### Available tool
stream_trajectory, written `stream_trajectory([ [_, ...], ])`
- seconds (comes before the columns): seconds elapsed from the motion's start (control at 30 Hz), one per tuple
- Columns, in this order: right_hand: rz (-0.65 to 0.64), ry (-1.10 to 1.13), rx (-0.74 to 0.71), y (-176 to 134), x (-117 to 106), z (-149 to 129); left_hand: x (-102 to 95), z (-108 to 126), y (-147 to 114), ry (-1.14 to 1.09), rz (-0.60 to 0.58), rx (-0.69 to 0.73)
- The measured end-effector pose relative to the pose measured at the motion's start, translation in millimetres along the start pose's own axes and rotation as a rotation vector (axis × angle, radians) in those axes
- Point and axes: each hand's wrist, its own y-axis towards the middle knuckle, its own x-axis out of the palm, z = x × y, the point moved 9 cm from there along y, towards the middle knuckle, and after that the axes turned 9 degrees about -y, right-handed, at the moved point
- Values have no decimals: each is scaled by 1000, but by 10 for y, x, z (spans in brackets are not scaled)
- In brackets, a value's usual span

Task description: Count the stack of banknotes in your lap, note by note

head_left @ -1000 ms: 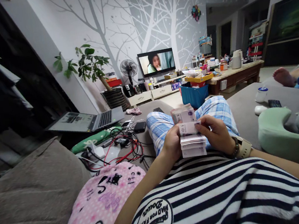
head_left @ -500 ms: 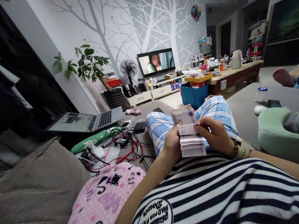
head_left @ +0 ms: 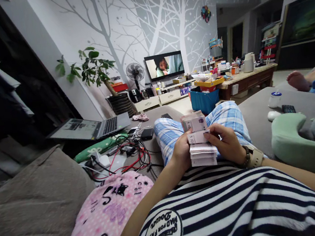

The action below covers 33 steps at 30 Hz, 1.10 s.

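Observation:
A stack of banknotes (head_left: pixel 195 123) is held in front of my lap, bent so that its far part stands up and its near part (head_left: pixel 203 155) folds down towards my striped shirt. My left hand (head_left: pixel 182 148) grips the stack from the left side, its fingers partly hidden behind the notes. With thumb and fingers, my right hand (head_left: pixel 222 139) pinches the right edge of the top note (head_left: pixel 196 137). Several note edges fan out below it. A bracelet and a pale watch (head_left: pixel 254 156) are on my right wrist.
To the left lie an open laptop (head_left: pixel 88 129), tangled cables (head_left: pixel 133 153) and a pink blanket (head_left: pixel 113 215). On the right are a green neck pillow (head_left: pixel 291 141), a white mouse (head_left: pixel 273 115) and a remote (head_left: pixel 288 108). Another person's foot (head_left: pixel 298 81) rests beyond them.
Both hands keep their hold on the banknotes. My right hand's fingertips have shifted very slightly left with the top note; the picture on the television has changed.

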Motion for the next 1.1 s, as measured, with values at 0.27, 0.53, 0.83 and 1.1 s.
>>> stream_trajectory([
  [0.27, 4, 2, 7, 9, 3, -8, 16, -17, -1, -38, -18, -24],
  [0.53, 0, 8, 1, -1, 8, 2, 11, -18, -8, -28, -1, -29],
  [0.83, 16, -10, -10, 8, -15, 0, 154, 30, -105, 1, 9, -25],
  [1.1, 19, -1, -17, 13, -31, -18, 76, 34, -59, 13, 26, -3],
])
